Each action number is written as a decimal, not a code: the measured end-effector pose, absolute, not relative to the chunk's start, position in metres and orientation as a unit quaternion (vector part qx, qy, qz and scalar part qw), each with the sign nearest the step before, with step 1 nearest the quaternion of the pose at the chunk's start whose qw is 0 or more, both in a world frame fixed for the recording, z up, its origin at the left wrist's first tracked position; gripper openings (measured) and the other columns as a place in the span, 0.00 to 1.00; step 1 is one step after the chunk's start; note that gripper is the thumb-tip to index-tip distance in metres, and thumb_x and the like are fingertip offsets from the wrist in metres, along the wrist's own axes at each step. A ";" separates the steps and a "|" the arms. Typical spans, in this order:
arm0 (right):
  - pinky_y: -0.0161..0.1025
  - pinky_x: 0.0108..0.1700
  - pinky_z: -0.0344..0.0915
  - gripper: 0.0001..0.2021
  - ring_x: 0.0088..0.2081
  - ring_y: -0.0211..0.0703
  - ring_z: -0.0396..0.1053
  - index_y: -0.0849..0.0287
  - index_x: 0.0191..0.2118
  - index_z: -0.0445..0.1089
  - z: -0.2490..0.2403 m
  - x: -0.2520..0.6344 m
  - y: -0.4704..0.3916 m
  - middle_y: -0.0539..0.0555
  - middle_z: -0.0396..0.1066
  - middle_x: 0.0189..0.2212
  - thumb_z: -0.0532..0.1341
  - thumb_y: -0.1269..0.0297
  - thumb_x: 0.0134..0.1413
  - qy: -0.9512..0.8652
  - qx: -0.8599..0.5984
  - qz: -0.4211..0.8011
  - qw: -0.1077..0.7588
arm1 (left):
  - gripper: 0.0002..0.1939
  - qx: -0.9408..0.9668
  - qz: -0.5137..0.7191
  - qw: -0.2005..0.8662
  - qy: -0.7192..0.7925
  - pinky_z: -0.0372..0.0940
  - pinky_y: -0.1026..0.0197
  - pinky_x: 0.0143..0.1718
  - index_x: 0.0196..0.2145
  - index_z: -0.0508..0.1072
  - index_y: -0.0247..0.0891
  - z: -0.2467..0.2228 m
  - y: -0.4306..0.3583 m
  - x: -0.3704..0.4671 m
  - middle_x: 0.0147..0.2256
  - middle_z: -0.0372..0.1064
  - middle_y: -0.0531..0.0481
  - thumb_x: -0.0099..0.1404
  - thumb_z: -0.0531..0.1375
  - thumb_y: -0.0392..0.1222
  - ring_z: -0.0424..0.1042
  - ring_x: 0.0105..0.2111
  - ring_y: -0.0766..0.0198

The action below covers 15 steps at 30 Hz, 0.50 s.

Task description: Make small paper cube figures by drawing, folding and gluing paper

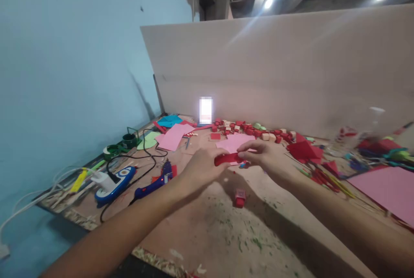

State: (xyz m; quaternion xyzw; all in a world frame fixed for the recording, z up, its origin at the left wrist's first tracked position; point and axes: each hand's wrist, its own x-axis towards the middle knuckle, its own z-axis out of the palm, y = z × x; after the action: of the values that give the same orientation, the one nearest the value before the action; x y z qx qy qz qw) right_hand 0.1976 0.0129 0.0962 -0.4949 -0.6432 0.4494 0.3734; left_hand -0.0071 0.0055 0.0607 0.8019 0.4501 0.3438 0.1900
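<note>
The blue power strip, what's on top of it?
On the blue power strip sit a white adapter and a black plug. I can't see the part they cover.

A white adapter (103,181) is plugged into a blue-rimmed power strip (124,181).

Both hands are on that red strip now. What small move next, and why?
I'd probably steady the red strip with the left hand and ease its other end straight with the fingertips of the right hand: the hands are at opposite ends, and the strip looks curled near the left one.
</note>
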 end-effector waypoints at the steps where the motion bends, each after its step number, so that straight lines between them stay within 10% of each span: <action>1: 0.37 0.35 0.73 0.07 0.31 0.39 0.74 0.60 0.32 0.78 0.095 0.203 0.010 0.52 0.76 0.29 0.70 0.63 0.47 -0.638 -0.502 0.447 0.376 | 0.09 0.807 0.335 0.197 0.445 0.69 0.54 0.42 0.41 0.82 0.41 0.059 0.004 -0.004 0.39 0.81 0.47 0.66 0.62 0.39 0.76 0.39 0.56; 15: 0.35 0.28 0.70 0.04 0.28 0.39 0.71 0.61 0.32 0.77 0.056 0.209 0.054 0.54 0.75 0.29 0.64 0.67 0.50 -0.611 -0.520 0.452 0.390 | 0.17 0.778 0.178 0.059 0.600 0.72 0.47 0.48 0.54 0.71 0.37 0.051 0.116 -0.077 0.54 0.70 0.42 0.72 0.60 0.45 0.74 0.48 0.54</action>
State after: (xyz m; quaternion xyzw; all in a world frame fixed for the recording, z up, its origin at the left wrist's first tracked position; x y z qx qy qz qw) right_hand 0.2088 0.0537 0.0559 -0.5204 -0.6106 0.4518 0.3901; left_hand -0.0771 0.1156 0.0512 0.7780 0.5995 0.1782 0.0588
